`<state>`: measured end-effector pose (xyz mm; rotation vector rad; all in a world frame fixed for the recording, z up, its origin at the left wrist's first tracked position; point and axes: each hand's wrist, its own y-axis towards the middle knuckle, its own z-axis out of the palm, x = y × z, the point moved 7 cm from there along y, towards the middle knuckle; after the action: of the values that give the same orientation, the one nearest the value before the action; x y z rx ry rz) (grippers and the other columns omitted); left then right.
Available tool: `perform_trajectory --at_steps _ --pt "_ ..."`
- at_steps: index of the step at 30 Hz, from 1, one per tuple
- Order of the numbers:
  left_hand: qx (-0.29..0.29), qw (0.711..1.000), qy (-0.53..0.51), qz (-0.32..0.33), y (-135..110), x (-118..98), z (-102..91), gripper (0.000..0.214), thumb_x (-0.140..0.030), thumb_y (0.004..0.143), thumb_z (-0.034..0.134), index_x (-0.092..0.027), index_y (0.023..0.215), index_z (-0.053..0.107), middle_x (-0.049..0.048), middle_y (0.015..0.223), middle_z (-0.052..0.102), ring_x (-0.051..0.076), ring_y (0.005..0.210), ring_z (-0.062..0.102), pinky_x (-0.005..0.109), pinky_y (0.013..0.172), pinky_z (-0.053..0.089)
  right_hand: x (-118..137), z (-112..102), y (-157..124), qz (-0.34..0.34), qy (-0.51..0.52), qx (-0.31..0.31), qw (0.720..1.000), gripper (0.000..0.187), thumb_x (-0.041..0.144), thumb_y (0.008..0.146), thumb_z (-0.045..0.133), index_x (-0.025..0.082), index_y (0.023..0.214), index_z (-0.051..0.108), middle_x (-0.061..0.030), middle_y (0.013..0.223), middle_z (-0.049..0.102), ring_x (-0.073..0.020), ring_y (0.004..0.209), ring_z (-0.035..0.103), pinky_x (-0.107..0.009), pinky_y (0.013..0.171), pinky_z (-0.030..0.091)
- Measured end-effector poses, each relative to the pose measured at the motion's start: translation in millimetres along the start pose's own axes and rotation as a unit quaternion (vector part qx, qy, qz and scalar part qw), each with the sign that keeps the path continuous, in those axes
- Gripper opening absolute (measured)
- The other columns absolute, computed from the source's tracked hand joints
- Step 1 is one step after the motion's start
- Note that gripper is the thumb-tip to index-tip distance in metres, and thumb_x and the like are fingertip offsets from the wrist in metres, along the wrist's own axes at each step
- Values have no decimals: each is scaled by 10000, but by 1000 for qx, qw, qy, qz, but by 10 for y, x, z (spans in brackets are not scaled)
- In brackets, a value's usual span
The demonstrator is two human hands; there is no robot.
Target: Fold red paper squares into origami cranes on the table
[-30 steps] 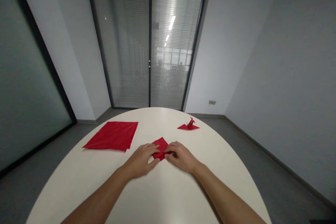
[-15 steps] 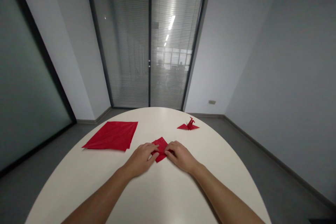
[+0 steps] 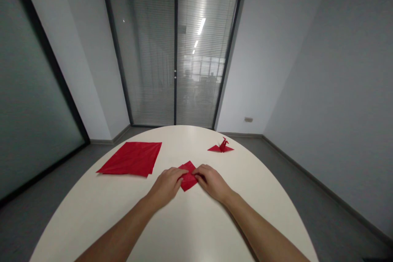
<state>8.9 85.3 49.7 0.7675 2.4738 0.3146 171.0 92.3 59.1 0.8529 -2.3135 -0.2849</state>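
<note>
A small piece of red paper (image 3: 188,183), folded into a diamond shape, lies on the table in front of me. My left hand (image 3: 167,181) grips its left side, fingertips resting on top and thumb at the near left edge. From the opposite side, my right hand (image 3: 212,181) pinches the paper's right part with bent fingers. Both hands hide the paper's side corners, and I cannot make out the inner folds.
On the round cream table (image 3: 196,229), a stack of larger red paper sheets (image 3: 132,158) lies at the left. A folded red paper crane (image 3: 222,146) stands at the far right near the edge. Beyond are glass doors with blinds (image 3: 147,61).
My left thumb has drawn back toward the paper's left edge, so more of its near half shows. My right hand stays nearly in place on the right side.
</note>
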Motion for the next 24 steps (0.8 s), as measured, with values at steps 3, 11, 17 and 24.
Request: perform_trajectory --at_steps 3,11,17,24 --pt "2 1000 2 2 -4 -8 9 375 -94 935 516 -236 1249 664 56 1229 713 229 1141 636 381 1000 490 28 7 -2 -6 1 8 1000 305 39 897 554 230 1039 744 -54 1006 705 -201 966 610 -331 894 483" --pt "14 999 37 -3 -13 -33 31 375 -91 935 508 -252 1193 727 56 1320 680 243 1200 623 428 1036 492 111 -11 -30 -16 -46 29 998 281 109 912 569 228 1077 762 -68 1003 708 -216 980 601 -330 883 486" --pt "6 999 34 20 -27 -117 -3 328 -120 943 512 -228 1156 737 51 1259 715 236 1162 639 429 1023 500 154 -44 -66 -32 -53 60 996 280 122 916 559 239 1061 768 -58 953 707 -210 938 618 -322 862 495" --pt "0 996 74 48 -36 -191 -20 322 -197 989 460 -213 1152 737 50 1248 720 263 1224 572 461 1047 458 232 -52 -115 -90 -64 73 991 280 167 929 566 211 1130 756 -104 1174 701 -236 1073 616 -362 970 479"
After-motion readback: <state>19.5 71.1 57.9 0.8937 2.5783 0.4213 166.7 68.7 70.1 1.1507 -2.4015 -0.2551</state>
